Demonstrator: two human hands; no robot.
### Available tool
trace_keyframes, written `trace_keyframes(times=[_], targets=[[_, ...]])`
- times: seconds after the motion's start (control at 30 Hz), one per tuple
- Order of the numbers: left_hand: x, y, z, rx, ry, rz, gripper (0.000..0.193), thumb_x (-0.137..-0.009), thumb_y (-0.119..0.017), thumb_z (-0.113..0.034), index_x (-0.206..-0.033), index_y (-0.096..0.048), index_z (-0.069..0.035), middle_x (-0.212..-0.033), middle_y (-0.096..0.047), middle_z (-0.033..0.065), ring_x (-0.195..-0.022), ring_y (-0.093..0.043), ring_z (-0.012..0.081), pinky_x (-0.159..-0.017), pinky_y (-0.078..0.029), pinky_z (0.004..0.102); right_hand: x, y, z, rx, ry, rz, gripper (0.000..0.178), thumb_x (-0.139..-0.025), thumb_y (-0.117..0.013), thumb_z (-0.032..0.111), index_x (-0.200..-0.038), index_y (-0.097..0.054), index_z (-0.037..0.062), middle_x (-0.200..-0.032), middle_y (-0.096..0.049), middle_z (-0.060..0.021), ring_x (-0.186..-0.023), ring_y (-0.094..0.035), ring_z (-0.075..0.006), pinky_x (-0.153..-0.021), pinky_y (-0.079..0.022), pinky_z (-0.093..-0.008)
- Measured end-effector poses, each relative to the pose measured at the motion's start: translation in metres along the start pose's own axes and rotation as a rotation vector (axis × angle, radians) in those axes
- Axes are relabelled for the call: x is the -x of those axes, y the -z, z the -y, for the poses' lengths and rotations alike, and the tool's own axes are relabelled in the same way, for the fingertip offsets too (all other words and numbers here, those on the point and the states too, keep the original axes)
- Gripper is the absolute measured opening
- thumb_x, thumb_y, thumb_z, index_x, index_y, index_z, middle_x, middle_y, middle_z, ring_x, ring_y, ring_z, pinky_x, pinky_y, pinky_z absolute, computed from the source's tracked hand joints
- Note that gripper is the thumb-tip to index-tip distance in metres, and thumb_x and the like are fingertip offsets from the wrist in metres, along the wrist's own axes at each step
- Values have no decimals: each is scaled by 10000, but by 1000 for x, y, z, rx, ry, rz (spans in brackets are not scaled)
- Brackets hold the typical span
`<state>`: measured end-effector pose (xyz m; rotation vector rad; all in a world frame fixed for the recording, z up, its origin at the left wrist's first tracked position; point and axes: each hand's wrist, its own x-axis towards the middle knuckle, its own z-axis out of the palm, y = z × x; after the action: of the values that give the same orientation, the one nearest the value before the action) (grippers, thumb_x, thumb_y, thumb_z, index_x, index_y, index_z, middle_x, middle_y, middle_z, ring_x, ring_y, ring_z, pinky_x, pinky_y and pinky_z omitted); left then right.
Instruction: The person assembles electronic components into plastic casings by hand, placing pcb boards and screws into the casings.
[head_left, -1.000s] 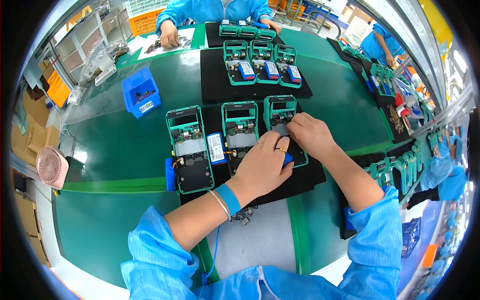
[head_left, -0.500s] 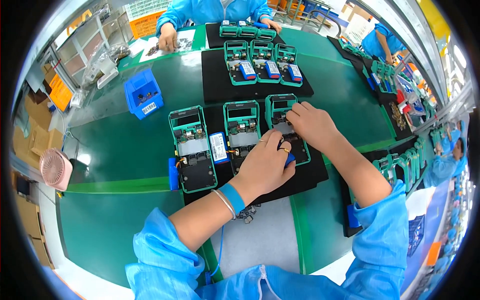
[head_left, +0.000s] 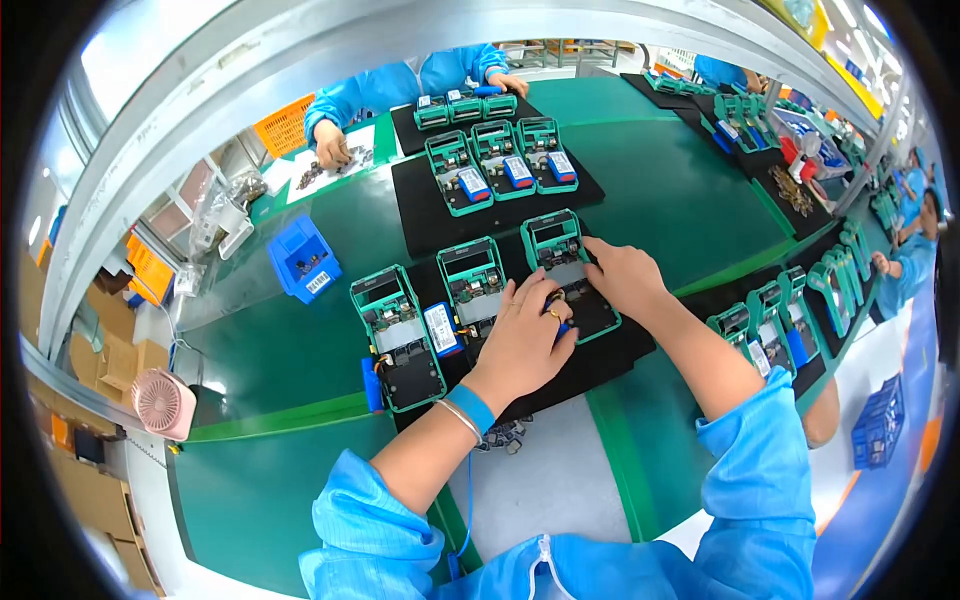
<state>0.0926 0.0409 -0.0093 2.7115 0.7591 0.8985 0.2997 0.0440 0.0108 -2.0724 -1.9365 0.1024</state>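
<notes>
Right of the middle housing [head_left: 479,304], the right housing [head_left: 600,312] lies open, left hand [head_left: 520,342] curled over it, right hand [head_left: 630,282] with fingers at its edge, clamping indeterminate; left of the middle housing, two batteries [head_left: 441,328] lie unseated.

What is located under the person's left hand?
By the left hand, part of a blue piece shows; the rest is covered. The near middle case shows its upper part; its lower part is mostly hidden.

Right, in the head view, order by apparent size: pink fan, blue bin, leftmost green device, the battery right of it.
1. Leftmost green device
2. Blue bin and pink fan: too alike to rank
3. Battery beside that device
</notes>
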Motion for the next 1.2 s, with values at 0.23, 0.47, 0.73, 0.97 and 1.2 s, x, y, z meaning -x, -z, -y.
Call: trace_keyframes(times=[0.23, 0.47, 0.73, 0.97, 1.2], targets=[[0, 6, -7, 162, 56, 130, 439, -864, -622, -99, -1284, -514, -37, -1403, -473, 225, -1303, -469, 400, -1133, -364, 470, 15, -16, -4, -129, -11, -140, 361, -927, -540, 212, -1274, -588, 124, -895, -707, -181, -834, -686, -372, -738, -548, -492], [65, 56, -59, 289, -34, 100, 408, -888, -648, -168, -1271, -561, -58, -1387, -493, 204, -1279, -483, 399, -1064, -410, 473, 73, -15, -4, -769, -169, -271, 329, -943, -619, 175, -1249, -632, 56, -935, -697, -158, -806, -675, -222, -740, -527, -331], [205, 133, -130, 231, 358, 288, 328, -906, -655, -175, -1220, -635, -84, -1267, -621, 119, -1190, -577, 304, -991, -454, 408, 92, -36, -7, -736, 9, -570, 176, -910, -623, 34, -1076, -680, 40, -1034, -640, -133, -903, -617, -289, -764, -497, -356], [311, 92, -157, -230, 685, -38, 420, -850, -681, -162, -1246, -589, -56, -1329, -548, 200, -1227, -504, 399, -1063, -389, 488, 97, -53, -22, -735, -22, -578, 233, -861, -642, 28, -1091, -652, 65, -1231, -593, -171, -1112, -589, -370, -917, -497, -406], [306, 80, -160, -334, 757, -97, 413, -833, -704, -224, -1204, -635, -55, -1290, -588, 199, -1205, -529, 403, -1035, -415, 494, 103, -50, -24, -743, -4, -562, 206, -818, -659, 16, -1019, -669, 60, -1187, -593, -181, -1091, -570, -387, -916, -485, -441]])
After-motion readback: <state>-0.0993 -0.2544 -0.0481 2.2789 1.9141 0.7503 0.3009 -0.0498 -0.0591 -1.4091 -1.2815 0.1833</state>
